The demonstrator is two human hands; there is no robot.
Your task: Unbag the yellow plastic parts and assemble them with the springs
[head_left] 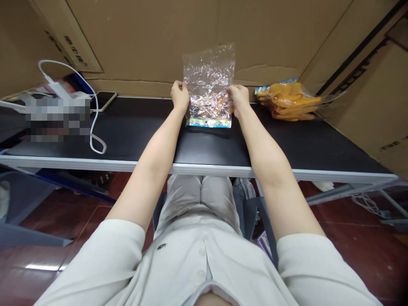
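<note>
A crinkled clear plastic bag [208, 80] with a colourful printed strip along its lower edge stands upright on the black table [134, 136]. Orange items show through its lower half. My left hand [180, 97] pinches the bag's left edge with closed fingers. My right hand [238, 98] grips the right edge the same way. Both forearms stretch out over the table's front edge.
A pile of orange items in clear bags [288, 101] lies to the right by the cardboard wall. At the left sit a phone [103, 100], a white cable [94, 127] and a blurred box. Cardboard sheets close off the back and right.
</note>
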